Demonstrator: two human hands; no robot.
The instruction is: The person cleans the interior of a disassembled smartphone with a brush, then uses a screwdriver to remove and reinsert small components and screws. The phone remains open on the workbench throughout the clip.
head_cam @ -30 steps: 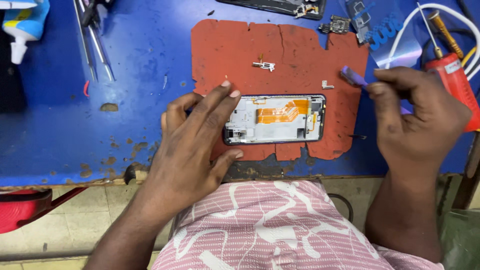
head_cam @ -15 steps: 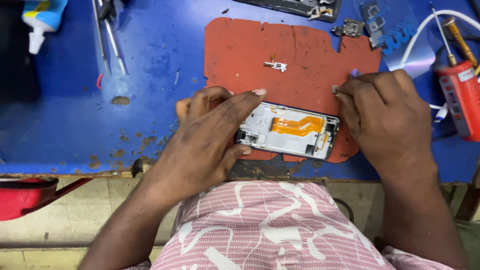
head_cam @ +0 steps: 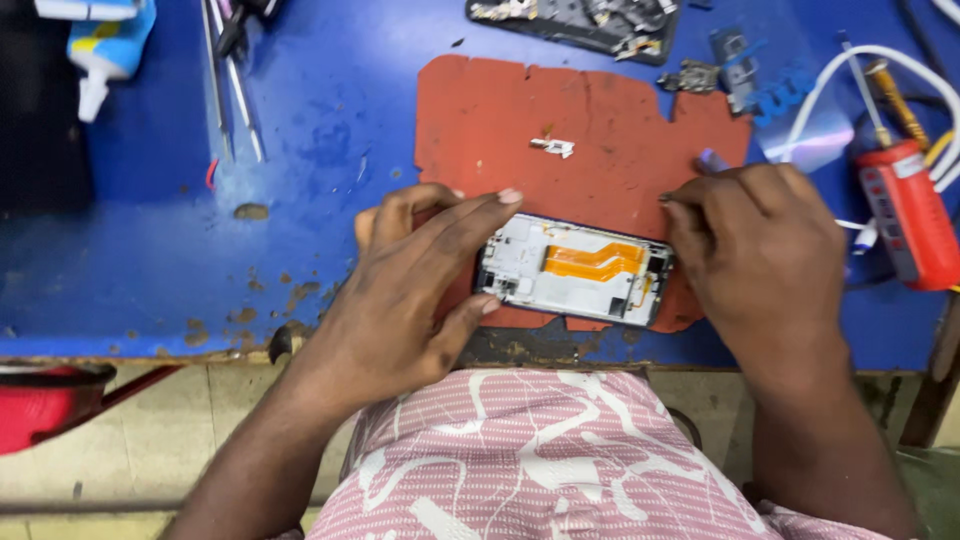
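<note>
Orange flex: ribbon cable (head_cam: 592,262) runs across the middle of an opened phone (head_cam: 572,270), back cover off, silvery-white frame w/ small boards showing.
Phone pos: lies flat, long side left-right, on lower edge of red-brown work mat (head_cam: 580,130), near front edge of blue bench (head_cam: 150,250). Slightly tilted, right end lower.
L hand: left hand (head_cam: 405,300) clamps phone's left end; index finger stretched along top-left edge, thumb pressed at bottom-left corner, other fingers curled behind. Grip closed on phone.
R hand: right hand (head_cam: 755,250) sits at phone's right end, fingers bunched tight, tips touching top-right corner. A pale purple tip (head_cam: 708,157) pokes out above knuckles, prob. a small tool held in the fist; rest hidden, can't tell what kind.
On mat: small white metal bit (head_cam: 553,147) lying loose, above phone, well apart from both hands.
Top of bench: dark phone part (head_cam: 580,20) w/ bits stripped, just beyond mat's upper edge; small blue pieces (head_cam: 775,95) beside mat's top-right corner.
Right side: red tool (head_cam: 905,215) w/ white cable (head_cam: 830,100) looping near it, close to R hand but not touching.
Left side: tweezers (head_cam: 235,90) and white glue bottle (head_cam: 100,55), far from hands.
Bench surface: blue paint chipped, brown spots along front edge.
Foreground: pink-white patterned shirt (head_cam: 540,450) below bench edge.
</note>
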